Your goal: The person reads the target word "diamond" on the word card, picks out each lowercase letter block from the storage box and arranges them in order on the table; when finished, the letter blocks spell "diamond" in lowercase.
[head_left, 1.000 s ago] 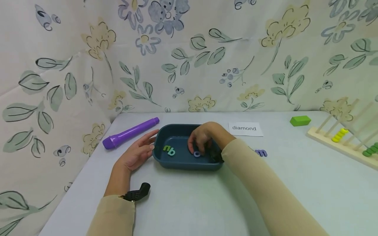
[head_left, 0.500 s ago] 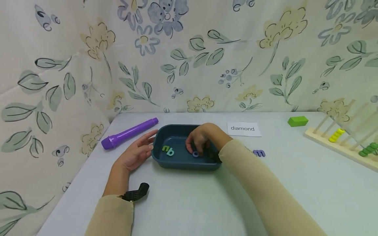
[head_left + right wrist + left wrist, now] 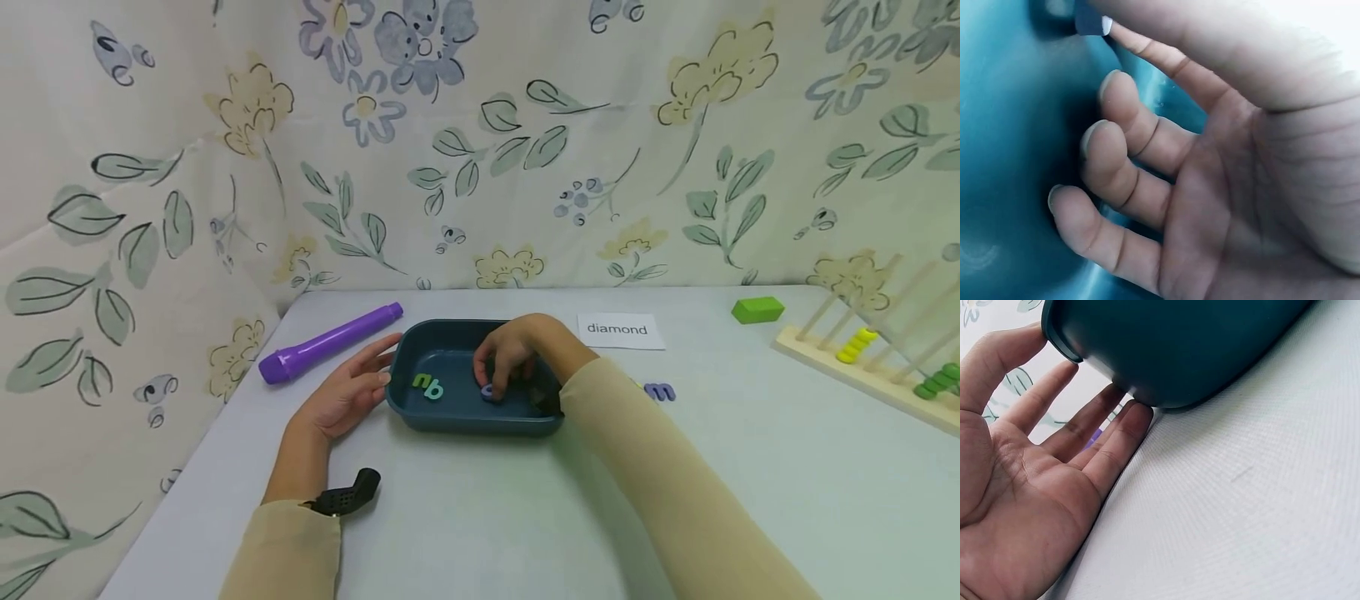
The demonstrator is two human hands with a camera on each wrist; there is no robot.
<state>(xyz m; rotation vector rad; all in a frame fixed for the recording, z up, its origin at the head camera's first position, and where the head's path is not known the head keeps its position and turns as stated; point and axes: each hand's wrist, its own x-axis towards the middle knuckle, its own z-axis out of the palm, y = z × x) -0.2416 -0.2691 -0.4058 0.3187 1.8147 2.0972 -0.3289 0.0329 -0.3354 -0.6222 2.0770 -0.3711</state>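
Note:
In the head view, my right hand point(image 3: 510, 354) reaches into the dark teal tray point(image 3: 480, 423). Its thumb and index finger pinch a small blue-purple letter point(image 3: 487, 392) near the tray floor; the fingers hide part of its shape. The right wrist view shows a corner of the letter point(image 3: 1089, 20) by the index fingertip, while the other fingers bend loosely. My left hand point(image 3: 348, 396) touches the tray's left end. Its fingers lie fairly straight against the outer wall point(image 3: 1166, 356), with the thumb at the rim. A green n point(image 3: 422, 381) and a turquoise b point(image 3: 433, 389) lie inside the tray.
Behind the left hand lies a purple microphone-shaped tube point(image 3: 330, 343). A card reading "diamond" point(image 3: 618, 331) is behind the right forearm. Nearby is a purple m point(image 3: 660, 392), with a yellow piece mostly hidden. Farther right are a green block point(image 3: 757, 310) and a wooden bead rack point(image 3: 862, 367).
The blue-purple letter has shifted slightly left and looks tilted between the right fingers. My left hand and the tray keep their places.

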